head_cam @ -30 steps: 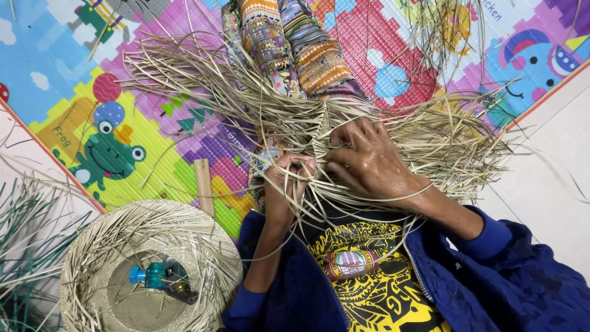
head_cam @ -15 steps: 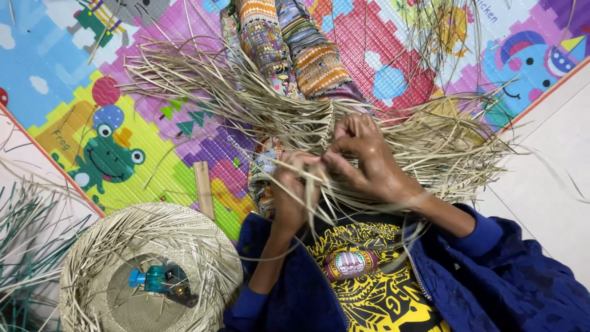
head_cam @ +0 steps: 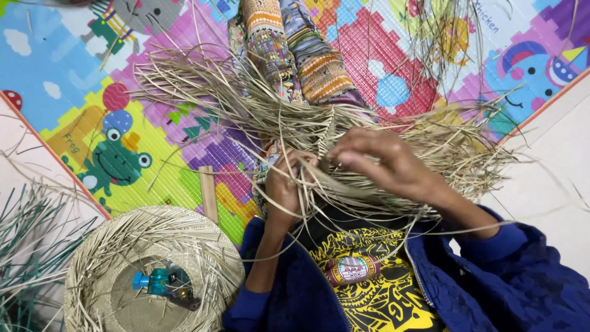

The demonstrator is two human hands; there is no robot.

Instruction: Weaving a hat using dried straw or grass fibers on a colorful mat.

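Underfoot lies a bright foam play mat [head_cam: 74,92] printed with cartoon animals, a frog at the left and a blue creature at the far right; pale bare floor borders it on both sides.

Far left: loose green strips [head_cam: 24,258]. Beside them a part-woven straw hat [head_cam: 110,246], crown up, carries a small teal bottle [head_cam: 157,283]. A short wooden stick [head_cam: 208,190] stands just beyond its rim.

Centre: the left hand [head_cam: 286,184] has its fingers curled, pinching a few strands. The straw weaving [head_cam: 270,117] rests on the lap, loose ends fanning both ways. Judged light, dry, springy and prone to splitting; best held at the woven core, not the tips.

Right: the right hand [head_cam: 384,163] has fingers pressed together over the bundle, nipping strands at the tips.
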